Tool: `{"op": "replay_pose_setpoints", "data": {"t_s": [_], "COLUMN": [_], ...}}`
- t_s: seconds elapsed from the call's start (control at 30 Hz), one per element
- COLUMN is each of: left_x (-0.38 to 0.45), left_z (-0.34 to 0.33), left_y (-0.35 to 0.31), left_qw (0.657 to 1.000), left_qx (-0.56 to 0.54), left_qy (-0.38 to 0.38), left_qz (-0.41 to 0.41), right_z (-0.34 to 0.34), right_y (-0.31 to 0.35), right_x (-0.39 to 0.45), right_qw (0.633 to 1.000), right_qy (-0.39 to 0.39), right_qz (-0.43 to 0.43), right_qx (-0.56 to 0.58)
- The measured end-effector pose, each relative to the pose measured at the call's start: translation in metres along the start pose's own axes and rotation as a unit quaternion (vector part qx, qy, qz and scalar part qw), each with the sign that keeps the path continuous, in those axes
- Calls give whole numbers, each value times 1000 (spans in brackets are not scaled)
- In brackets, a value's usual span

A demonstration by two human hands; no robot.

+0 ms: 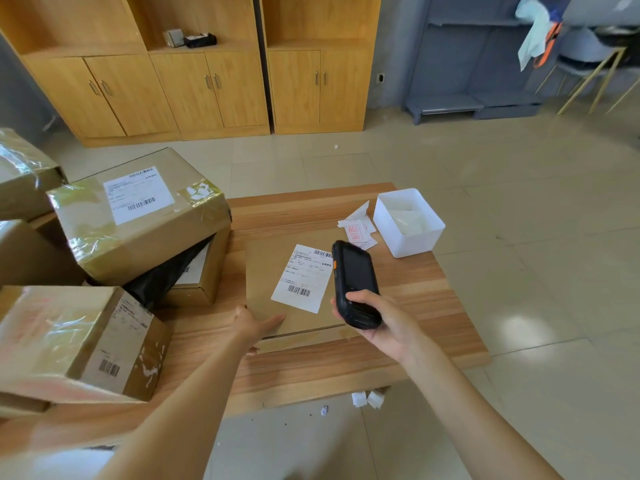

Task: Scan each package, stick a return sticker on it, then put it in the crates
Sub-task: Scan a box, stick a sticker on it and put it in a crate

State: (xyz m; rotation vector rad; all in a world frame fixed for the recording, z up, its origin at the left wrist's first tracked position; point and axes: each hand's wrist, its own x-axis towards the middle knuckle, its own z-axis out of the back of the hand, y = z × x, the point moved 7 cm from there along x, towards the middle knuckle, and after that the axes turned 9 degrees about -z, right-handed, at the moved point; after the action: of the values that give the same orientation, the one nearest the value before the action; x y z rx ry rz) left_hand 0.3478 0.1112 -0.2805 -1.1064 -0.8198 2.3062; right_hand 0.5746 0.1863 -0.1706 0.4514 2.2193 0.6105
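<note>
A person's right hand [382, 327] grasps a black handheld scanner [355, 284], fingers wrapped around its lower end, and holds it tilted over a flat brown package [266, 271] lying in the middle of a wooden table [408, 296]. The left hand [254, 325] grips the package's near left corner, thumb on top, pinning it flat. The white shipping label [302, 278] faces up, its barcodes just left of the scanner's body. To scan well, judging from this pose, the device's head should point squarely at one barcode with the label kept flat and unshadowed, and the left hand should stay clear of the print. Red-printed return stickers [356, 233] lie loose at the table's far side, beside a white bin [408, 221] that appears to hold peeled backing paper; one sticker comes next. More taped cardboard boxes [138, 209] are stacked at the left. No crates are in view.
</note>
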Motion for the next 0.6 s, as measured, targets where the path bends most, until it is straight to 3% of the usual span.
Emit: {"op": "replay_pose_setpoints", "data": {"t_s": [0.3, 0.47, 0.6], "left_x": [1, 3, 6], "left_z": [-3, -4, -5], "left_y": [-1, 0, 2], "left_qw": [1000, 1000, 1000], "left_qx": [8, -8, 2], "left_qy": [-7, -12, -6], "left_qz": [-15, -21, -30], "right_z": [-45, -42, -45], "right_y": [-91, -113, -116], "right_x": [9, 16, 18], "right_qw": [995, 989, 990], "right_qy": [-29, -89, -87], "right_qz": [-94, -104, -101], "right_qx": [36, 46, 46]}}
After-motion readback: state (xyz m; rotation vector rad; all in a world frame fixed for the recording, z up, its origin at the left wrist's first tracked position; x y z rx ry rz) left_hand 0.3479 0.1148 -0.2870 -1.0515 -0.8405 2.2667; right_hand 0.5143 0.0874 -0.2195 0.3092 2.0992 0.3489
